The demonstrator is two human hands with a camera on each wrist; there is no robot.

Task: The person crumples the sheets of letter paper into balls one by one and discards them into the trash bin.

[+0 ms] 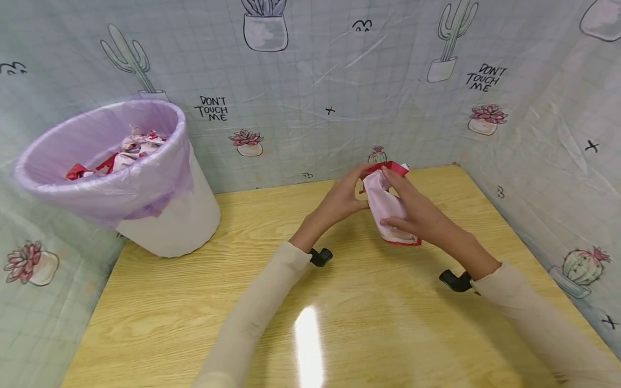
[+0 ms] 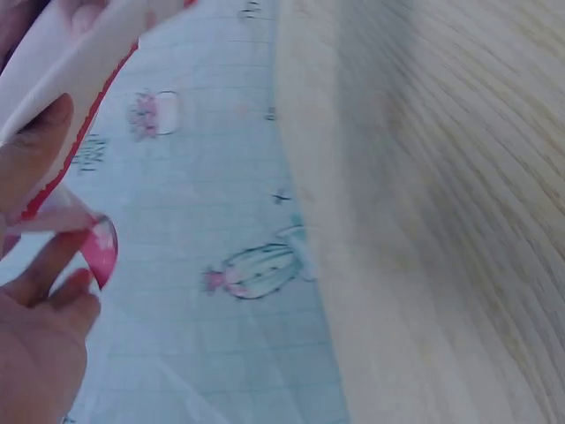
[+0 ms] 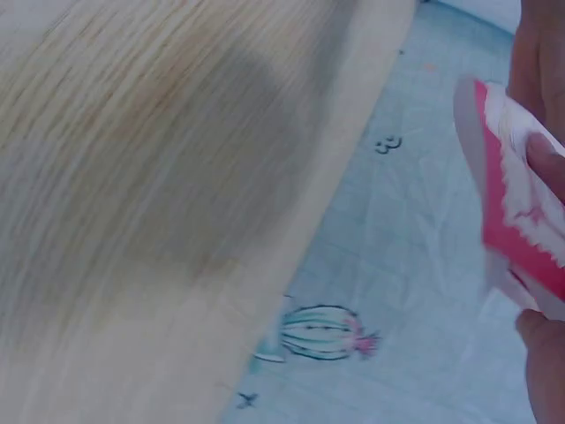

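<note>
A folded, thin, soft-looking piece, pale pink with red edges (image 1: 380, 196), is held up over the back right part of the table. My left hand (image 1: 341, 200) pinches its upper left edge between fingers and thumb. On its other side my right hand (image 1: 418, 213) grips it, index finger at the top and thumb lower down. In the left wrist view a pink flap (image 2: 101, 252) curls out by the left fingers. The right wrist view shows a broad red band with a wavy border on the piece (image 3: 503, 203). Whether it is paper or cloth I cannot tell.
A white bin (image 1: 170, 226) lined with a purple bag (image 1: 109, 191) stands at the back left of the wooden table (image 1: 233, 318). Crumpled red and pink pieces (image 1: 138, 145) lie inside it. A cactus-print sheet (image 1: 310, 81) hangs behind and at both sides.
</note>
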